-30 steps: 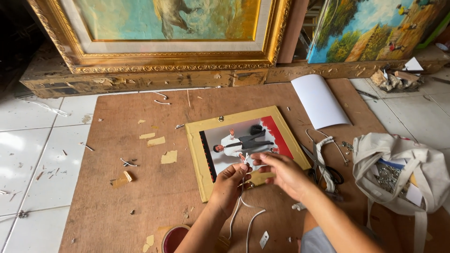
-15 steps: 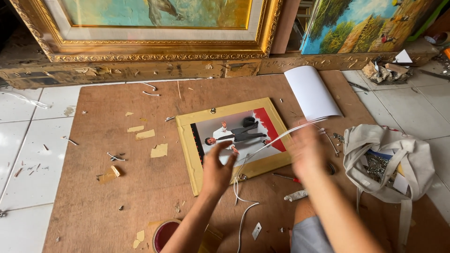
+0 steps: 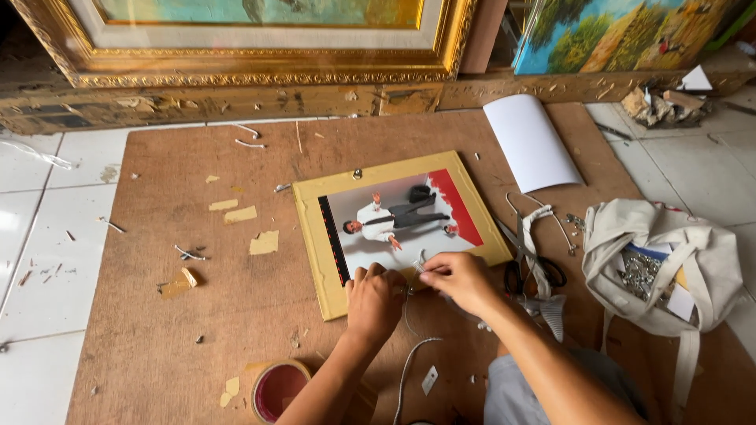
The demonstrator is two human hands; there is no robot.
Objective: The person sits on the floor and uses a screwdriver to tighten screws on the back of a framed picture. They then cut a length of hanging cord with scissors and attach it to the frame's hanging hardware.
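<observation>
Near the middle of the picture, a small gold picture frame (image 3: pixel 398 228) is lain on a brown board (image 3: pixel 197 315). Its lower edge is pressed by the left hand (image 3: pixel 374 303). A thin white cord (image 3: pixel 409 315) is pinched by the right hand (image 3: pixel 461 282) fingers.

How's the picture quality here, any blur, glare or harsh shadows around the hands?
Head view: sharp, in soft even daylight; both the left hand and right hand are crisp at the small gold frame; only faint shadows; slight glare on the white floor tiles.
</observation>
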